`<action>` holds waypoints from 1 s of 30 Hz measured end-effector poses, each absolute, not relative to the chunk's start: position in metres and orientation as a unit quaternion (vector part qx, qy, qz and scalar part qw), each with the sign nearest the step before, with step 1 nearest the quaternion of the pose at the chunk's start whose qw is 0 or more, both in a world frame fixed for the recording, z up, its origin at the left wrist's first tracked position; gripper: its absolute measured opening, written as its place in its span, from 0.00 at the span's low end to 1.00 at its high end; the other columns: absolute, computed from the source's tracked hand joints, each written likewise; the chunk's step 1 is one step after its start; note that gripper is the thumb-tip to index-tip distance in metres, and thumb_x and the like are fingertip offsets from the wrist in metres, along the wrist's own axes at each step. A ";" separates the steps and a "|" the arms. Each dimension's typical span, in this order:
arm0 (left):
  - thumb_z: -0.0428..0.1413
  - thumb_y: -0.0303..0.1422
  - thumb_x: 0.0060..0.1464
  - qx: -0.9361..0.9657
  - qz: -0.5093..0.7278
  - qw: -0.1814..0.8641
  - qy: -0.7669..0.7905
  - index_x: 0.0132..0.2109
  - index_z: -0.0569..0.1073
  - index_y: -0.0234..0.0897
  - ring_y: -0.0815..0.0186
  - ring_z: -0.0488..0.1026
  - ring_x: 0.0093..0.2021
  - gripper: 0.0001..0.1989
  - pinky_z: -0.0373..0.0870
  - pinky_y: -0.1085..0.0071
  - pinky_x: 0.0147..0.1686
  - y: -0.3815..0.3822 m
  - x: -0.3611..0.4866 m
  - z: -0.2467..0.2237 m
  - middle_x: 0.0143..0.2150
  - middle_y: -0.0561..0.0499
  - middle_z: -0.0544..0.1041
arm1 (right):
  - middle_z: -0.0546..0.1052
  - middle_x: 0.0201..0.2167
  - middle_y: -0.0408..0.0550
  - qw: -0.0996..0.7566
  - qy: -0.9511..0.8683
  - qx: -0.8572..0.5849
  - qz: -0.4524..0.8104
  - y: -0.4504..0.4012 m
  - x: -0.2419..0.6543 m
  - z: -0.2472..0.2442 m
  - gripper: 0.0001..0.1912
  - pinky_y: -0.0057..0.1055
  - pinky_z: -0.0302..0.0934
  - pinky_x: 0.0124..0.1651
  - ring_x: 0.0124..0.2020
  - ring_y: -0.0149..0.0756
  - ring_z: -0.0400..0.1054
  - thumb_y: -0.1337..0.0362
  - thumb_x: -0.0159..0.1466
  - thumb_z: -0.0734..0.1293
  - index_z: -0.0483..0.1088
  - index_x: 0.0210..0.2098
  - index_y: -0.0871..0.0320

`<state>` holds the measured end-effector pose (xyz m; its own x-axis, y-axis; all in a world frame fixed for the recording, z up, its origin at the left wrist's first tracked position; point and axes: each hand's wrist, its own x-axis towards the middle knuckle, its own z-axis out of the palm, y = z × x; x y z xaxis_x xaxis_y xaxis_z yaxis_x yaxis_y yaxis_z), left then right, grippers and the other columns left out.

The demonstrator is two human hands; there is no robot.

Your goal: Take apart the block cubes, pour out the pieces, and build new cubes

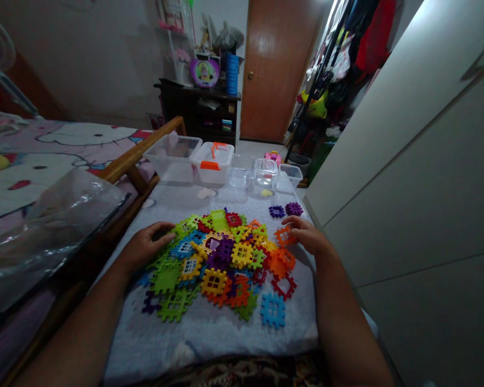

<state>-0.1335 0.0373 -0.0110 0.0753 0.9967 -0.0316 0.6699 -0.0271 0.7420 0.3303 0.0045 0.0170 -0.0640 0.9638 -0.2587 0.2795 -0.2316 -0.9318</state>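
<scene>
Head view, the only one. Right hand point(306, 235): thumb and fingers look closed on an orange tile point(279, 237), at the right edge of the pile of tiles point(213, 252). Can't tell if the tile is clear of the cloth point(145, 344) or resting on it. Left hand point(155, 239): thumb and fingers parted, at the far left flank of the pile, next to green pieces; no piece clearly in its grip.

Around the right hand: orange stack point(281, 263) just nearer the body, red frame point(290, 293) nearer again, light blue tile point(273, 310) nearest. Just beyond the fingertips: purple stack point(294, 209), with a dark purple tile point(276, 216) to its left, apart from it. Lidded box point(214, 161) well beyond both hands.

Handling, my judgement: pinch the orange tile by a solid edge, not across the cut-out. Teeth probably snag on neighbours, so lift straight up before any sideways move. Keep the right wrist high; a low forearm could sweep the red frame. Use the left hand as a light fence on the pile: pieces overlap at odd tilts, and a hard push likely starts a slide. Lay tiles flat, teeth aligned, else stacks probably lean.
</scene>
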 end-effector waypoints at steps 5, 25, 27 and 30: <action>0.57 0.59 0.44 0.667 0.271 0.298 0.627 0.47 0.78 0.38 0.51 0.79 0.47 0.32 0.74 0.61 0.48 0.039 -0.134 -0.012 0.47 0.44 0.82 | 0.68 0.26 0.39 0.327 -0.509 -0.650 0.460 0.006 0.336 0.012 0.19 0.29 0.58 0.26 0.23 0.32 0.62 0.66 0.49 0.62 0.66 0.42 0.55; 0.57 0.57 0.46 0.672 0.263 0.302 0.622 0.49 0.77 0.40 0.51 0.78 0.48 0.31 0.72 0.60 0.52 0.039 -0.137 -0.016 0.48 0.44 0.81 | 0.72 0.41 0.51 0.054 -0.748 -0.625 0.218 -0.057 0.316 0.031 0.15 0.37 0.62 0.48 0.43 0.42 0.66 0.63 0.53 0.72 0.69 0.39 0.56; 0.57 0.57 0.46 0.673 0.266 0.303 0.620 0.49 0.78 0.40 0.50 0.78 0.49 0.31 0.72 0.60 0.52 0.040 -0.137 -0.016 0.49 0.44 0.81 | 0.72 0.43 0.52 0.070 -0.752 -0.621 0.210 -0.054 0.318 0.032 0.17 0.37 0.61 0.49 0.44 0.43 0.66 0.64 0.54 0.71 0.68 0.43 0.56; 0.57 0.58 0.45 0.677 0.273 0.298 0.615 0.47 0.78 0.41 0.50 0.78 0.48 0.30 0.72 0.60 0.52 0.040 -0.136 -0.016 0.48 0.45 0.82 | 0.72 0.46 0.54 0.082 -0.751 -0.633 0.171 -0.040 0.324 0.038 0.21 0.39 0.60 0.52 0.47 0.45 0.66 0.65 0.54 0.70 0.68 0.48 0.58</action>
